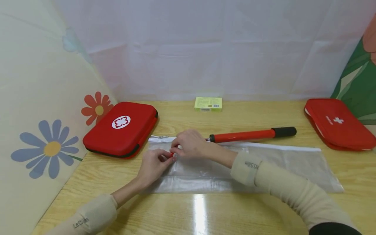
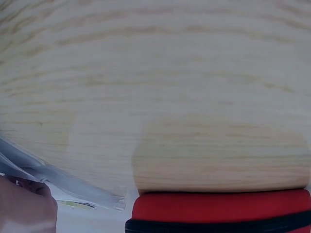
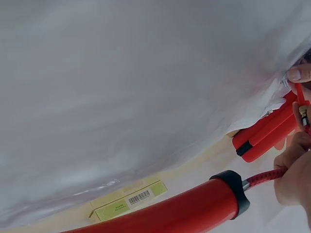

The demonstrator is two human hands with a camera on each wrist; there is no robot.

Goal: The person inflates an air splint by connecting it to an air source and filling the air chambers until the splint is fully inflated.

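Left hand (image 1: 154, 166) pinches a clear plastic zip bag (image 1: 202, 173); right hand (image 1: 191, 143) grips a slim red nozzle (image 3: 300, 94).
Only the right-wrist view shows the speckled red hose (image 3: 265, 176) joining the red cylindrical pump (image 1: 243, 135), right of both hands.

Light yellowish wood-grain table (image 1: 164, 213) runs across the whole near side, pretty shiny too, with a bright streak of light (image 1: 200, 212) glaring off the near edge. Far side is a plain whitish-lilac backdrop (image 1: 176, 49) with faint creases in it. Left wall (image 1: 29, 81) is cream with a big blue-grey flower (image 1: 53, 148) and a smaller red one (image 1: 97, 108) farther back. Far right has big green leaves (image 1: 356, 89) printed on it.
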